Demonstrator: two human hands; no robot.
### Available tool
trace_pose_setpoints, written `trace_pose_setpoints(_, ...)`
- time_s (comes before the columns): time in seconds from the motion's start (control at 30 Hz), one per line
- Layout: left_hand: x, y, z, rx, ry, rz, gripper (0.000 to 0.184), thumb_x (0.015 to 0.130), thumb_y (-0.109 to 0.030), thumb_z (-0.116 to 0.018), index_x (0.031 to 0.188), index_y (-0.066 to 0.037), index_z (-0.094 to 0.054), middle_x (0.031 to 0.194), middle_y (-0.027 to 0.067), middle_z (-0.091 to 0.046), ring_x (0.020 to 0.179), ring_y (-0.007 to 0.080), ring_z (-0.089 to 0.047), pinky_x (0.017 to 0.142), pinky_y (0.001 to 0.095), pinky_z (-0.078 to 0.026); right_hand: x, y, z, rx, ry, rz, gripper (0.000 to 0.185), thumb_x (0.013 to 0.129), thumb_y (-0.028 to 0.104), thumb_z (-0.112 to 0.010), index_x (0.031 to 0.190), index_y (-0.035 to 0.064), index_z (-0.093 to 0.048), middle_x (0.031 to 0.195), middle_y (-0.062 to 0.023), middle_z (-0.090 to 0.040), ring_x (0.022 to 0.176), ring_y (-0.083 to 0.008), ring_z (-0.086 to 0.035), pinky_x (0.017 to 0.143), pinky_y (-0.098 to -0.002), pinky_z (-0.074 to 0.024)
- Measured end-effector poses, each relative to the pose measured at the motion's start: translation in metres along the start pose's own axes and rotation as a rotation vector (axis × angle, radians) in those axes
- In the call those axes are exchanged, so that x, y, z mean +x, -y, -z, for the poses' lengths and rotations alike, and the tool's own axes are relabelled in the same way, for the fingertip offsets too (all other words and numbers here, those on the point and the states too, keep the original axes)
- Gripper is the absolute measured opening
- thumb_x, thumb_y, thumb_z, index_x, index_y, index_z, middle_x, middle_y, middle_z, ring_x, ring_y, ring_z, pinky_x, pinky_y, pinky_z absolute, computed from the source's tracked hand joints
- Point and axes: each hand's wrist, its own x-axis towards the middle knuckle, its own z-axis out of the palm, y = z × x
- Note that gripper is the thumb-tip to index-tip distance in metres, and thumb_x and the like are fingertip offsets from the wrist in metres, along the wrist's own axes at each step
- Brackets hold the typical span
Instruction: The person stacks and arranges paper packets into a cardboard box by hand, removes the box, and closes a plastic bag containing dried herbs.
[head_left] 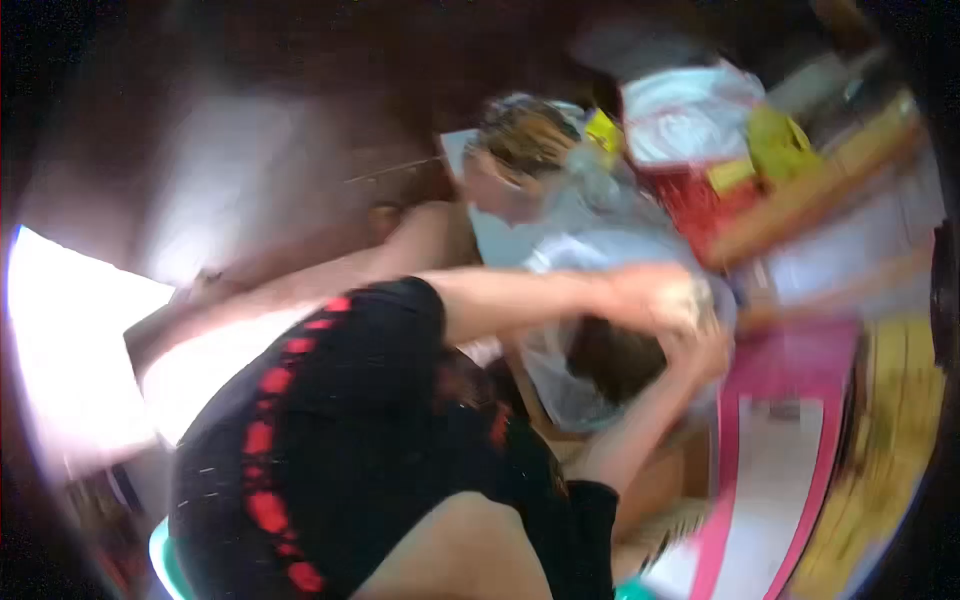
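my left hand (pixel 645 297) and right hand (pixel 706 352) meet at a pale lump (pixel 687 300) over the clear bag (pixel 548 380)'s right side, fingers too blurred to call; looks light, soft, best cupped underneath.

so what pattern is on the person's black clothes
A line of red patches runs along the black clothes, best seen in the head view.
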Motion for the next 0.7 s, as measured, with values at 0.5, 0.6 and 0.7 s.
trace_pose_setpoints(0.5, 0.023, -0.005, 0.002, 0.277, -0.043, 0.115, 0.032, 0.06, -0.022, -0.067, 0.087, -0.007, -0.056, 0.081, 0.013, -0.063, 0.081, 0.032, -0.061, 0.07, 0.0417, -0.048, -0.008, 0.013, 0.006, 0.766, -0.183, -0.928, 0.045, 0.076, 0.031, -0.06, 0.105, -0.0023, -0.054, 0.098, -0.018, -0.059, 0.09, -0.027, -0.059, 0.084, -0.0352, -0.047)
trace_pose_setpoints(0.6, 0.033, -0.003, 0.008, 0.36, 0.039, 0.108, 0.031, 0.06, -0.021, -0.067, 0.086, -0.005, -0.057, 0.079, 0.0128, -0.063, 0.081, 0.0315, -0.062, 0.069, 0.0409, -0.048, -0.003, -0.011, 0.011, 0.824, -0.18, -0.901, 0.043, 0.079, 0.029, -0.057, 0.105, -0.006, -0.053, 0.098, -0.0202, -0.058, 0.09, -0.0285, -0.059, 0.084, -0.0358, -0.0466)
trace_pose_setpoints(0.7, 0.043, -0.003, 0.011, 0.423, 0.093, 0.077, 0.029, 0.061, -0.019, -0.065, 0.084, -0.004, -0.057, 0.077, 0.0126, -0.063, 0.079, 0.031, -0.062, 0.068, 0.0406, -0.049, 0.01, 0.007, 0.03, 0.924, 0.011, -0.637, 0.038, 0.079, 0.017, -0.058, 0.105, -0.0089, -0.049, 0.099, -0.0192, -0.056, 0.091, -0.0275, -0.057, 0.087, -0.0359, -0.0441)
